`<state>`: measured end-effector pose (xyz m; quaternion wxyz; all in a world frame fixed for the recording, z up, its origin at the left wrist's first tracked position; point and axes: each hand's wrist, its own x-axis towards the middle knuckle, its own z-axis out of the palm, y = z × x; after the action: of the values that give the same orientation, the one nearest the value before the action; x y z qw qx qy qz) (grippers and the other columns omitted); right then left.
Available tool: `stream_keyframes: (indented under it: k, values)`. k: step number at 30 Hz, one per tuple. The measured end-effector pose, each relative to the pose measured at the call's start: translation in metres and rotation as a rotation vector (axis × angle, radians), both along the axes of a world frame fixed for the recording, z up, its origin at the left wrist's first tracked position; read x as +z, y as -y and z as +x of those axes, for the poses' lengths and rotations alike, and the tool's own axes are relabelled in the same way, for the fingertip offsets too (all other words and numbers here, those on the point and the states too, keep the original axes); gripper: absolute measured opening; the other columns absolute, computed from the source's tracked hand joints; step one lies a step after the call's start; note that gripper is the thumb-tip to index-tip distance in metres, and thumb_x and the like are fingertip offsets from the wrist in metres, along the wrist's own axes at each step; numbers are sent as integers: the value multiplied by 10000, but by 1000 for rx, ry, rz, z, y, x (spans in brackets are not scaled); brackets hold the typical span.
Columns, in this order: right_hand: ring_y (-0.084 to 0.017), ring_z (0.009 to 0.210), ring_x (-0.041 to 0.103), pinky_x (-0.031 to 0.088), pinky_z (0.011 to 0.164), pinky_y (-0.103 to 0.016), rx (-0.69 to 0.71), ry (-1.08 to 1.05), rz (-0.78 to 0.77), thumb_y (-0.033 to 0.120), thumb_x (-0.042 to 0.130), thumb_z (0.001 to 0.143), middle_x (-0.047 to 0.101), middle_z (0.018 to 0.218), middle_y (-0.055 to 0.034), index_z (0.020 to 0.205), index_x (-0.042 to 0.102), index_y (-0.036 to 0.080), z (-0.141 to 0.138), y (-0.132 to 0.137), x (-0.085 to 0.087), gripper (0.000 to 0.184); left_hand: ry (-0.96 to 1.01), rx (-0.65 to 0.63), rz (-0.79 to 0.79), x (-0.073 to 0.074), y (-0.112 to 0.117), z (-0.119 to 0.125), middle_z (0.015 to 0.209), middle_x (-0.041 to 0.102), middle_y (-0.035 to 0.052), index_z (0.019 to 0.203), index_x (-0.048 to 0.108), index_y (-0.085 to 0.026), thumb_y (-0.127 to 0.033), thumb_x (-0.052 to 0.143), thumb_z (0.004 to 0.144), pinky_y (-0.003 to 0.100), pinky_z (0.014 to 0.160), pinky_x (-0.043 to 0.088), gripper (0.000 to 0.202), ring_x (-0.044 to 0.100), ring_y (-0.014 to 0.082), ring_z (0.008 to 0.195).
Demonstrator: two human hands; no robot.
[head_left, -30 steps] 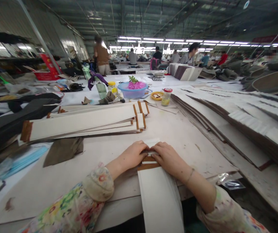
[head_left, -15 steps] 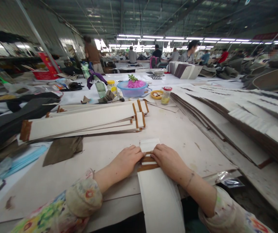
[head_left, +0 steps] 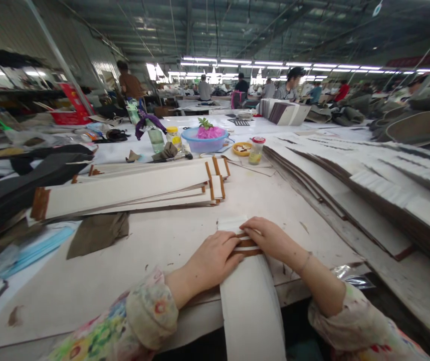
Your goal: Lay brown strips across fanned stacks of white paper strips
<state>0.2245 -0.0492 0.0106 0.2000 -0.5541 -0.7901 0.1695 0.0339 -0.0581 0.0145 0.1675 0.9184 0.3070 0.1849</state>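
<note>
A long white strip [head_left: 250, 301] with brown bands near its far end lies on the white table [head_left: 155, 240] and hangs over the near edge toward me. My left hand [head_left: 211, 258] rests on the strip's left side, fingers pressed flat on the brown bands. My right hand [head_left: 271, 236] presses on the same bands from the right, fingers together and bent. A folded white end [head_left: 230, 223] sticks out beyond both hands.
A stack of finished white strips with brown ends [head_left: 125, 190] lies to the left. Long rows of layered sheets [head_left: 369, 190] run along the right. A blue bowl [head_left: 204, 139], jars [head_left: 256, 149] and a brown cloth [head_left: 98, 231] are on the table. People stand far behind.
Both hands shifted slightly right on the strip, and the left hand moved over the brown bands. A person in brown at the back walked left.
</note>
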Motion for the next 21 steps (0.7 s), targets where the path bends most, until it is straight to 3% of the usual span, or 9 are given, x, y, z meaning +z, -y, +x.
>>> stream_keyframes:
  k: [3,6,9,15,21]
  values:
    - [-154,834,572,435,728,-266,-150,-78,-93,272,329,875,626,922,-68,957,588,158,21,-9,-2,295,-31,19,26,-8,2,0,1104,535,68,1049,516,-162,-315,444,849,362,922,380,262,465,203,1035]
    - [-120,519,553,419,479,-225,-197,-122,-273,342,331,862,605,624,-21,813,600,152,29,-12,-8,333,-36,25,38,-9,0,-2,1096,537,63,1044,517,-169,-324,445,848,360,913,387,260,465,201,1028]
    - [-94,368,462,343,363,-203,-208,-159,-416,410,346,848,497,452,29,691,550,162,26,-12,-11,358,-34,26,51,-8,0,-2,1101,536,62,1052,513,-174,-319,441,851,360,917,383,258,462,199,1030]
    - [-75,305,344,262,326,-199,-185,-203,-537,518,382,807,374,348,68,583,437,190,13,-13,-1,401,-40,34,52,-8,2,-1,1103,540,58,1061,509,-179,-324,436,853,361,914,379,264,467,194,1022]
    - [-69,378,306,233,385,-204,-123,-234,-478,480,419,783,338,393,84,574,423,187,14,-12,-2,360,-49,43,40,-6,2,-1,1099,543,51,1062,510,-185,-329,442,850,363,910,369,265,461,195,1027]
